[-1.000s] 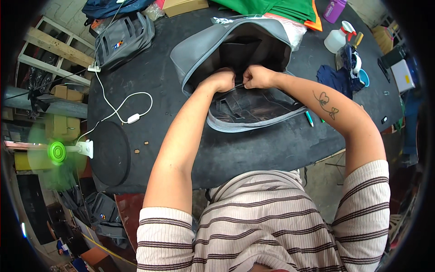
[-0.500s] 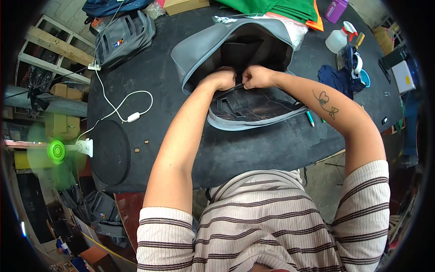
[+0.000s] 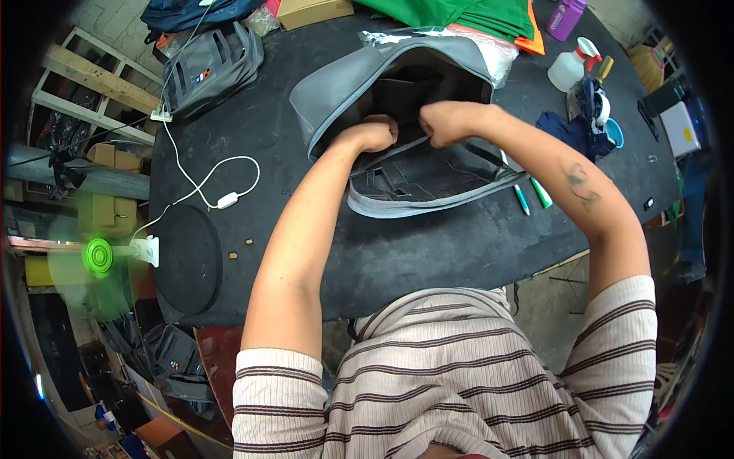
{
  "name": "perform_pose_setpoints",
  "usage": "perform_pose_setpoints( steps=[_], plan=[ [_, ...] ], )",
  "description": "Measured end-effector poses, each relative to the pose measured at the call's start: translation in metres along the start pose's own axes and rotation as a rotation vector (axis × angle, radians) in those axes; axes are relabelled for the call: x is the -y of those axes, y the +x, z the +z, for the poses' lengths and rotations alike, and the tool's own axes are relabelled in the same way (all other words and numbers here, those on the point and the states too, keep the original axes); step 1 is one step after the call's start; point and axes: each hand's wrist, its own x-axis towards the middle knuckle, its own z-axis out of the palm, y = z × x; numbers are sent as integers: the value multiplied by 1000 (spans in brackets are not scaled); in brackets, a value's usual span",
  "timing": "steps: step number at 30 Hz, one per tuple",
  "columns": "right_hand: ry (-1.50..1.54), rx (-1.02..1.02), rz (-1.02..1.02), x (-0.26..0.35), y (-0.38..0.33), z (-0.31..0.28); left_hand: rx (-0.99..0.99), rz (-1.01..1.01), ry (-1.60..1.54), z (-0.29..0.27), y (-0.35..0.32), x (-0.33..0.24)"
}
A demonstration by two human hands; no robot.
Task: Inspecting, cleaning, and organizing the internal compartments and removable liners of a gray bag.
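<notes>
A grey backpack (image 3: 340, 80) lies unzipped on the black table, its dark inside showing. Its front panel (image 3: 451, 200), with a mesh-like inner side, is folded down toward me. My left hand (image 3: 373, 134) is closed in the mouth of the bag, at the inner seam where panel and body meet. Close by on the right, my right hand (image 3: 456, 122) is closed too, its fingertips down at the end of a thin grey edge of that seam. A gap separates the two hands. What exactly lies under the fingers is partly hidden.
Right of the bag lie a teal pen (image 3: 521, 200) and a green-and-white tube (image 3: 541, 193). A spray bottle (image 3: 567, 70) stands farther back. Another grey backpack (image 3: 214, 69) and a white cable (image 3: 180, 172) are at left, near a spinning green fan (image 3: 98, 256).
My right hand has moved slightly right and up, widening the gap between my hands. My left hand stays nearly in place. The green-and-white tube has come into fuller view.
</notes>
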Motion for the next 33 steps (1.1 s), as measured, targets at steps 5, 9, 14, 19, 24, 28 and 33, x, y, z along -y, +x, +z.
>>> perform_pose_setpoints(
  steps=[5, 9, 14, 19, 24, 28, 33],
  plan=[
    [-29, -111, 18, 13, -52, -43, -26, 64, -133, -1, -4, 8],
    [132, -239, 29, 4, -86, -57, 34, 13, -165, -6, -12, -2],
    [935, -361, -14, -48, -148, -19, 187, 67, -461, -29, -46, -28],
    [1273, -819, 236, -109, -175, 97, 154, 453, -617, -72, -127, -96],
    [261, -1030, 882, -117, -170, 171, -140, 585, -1209, -113, -207, -96],
    [127, -959, 839, -80, -159, 165, -1279, 463, -1198, -91, -210, -45],
    [193, -940, 744, -79, -158, 173, -145, 383, -37, -45, -215, -136]
  ],
)
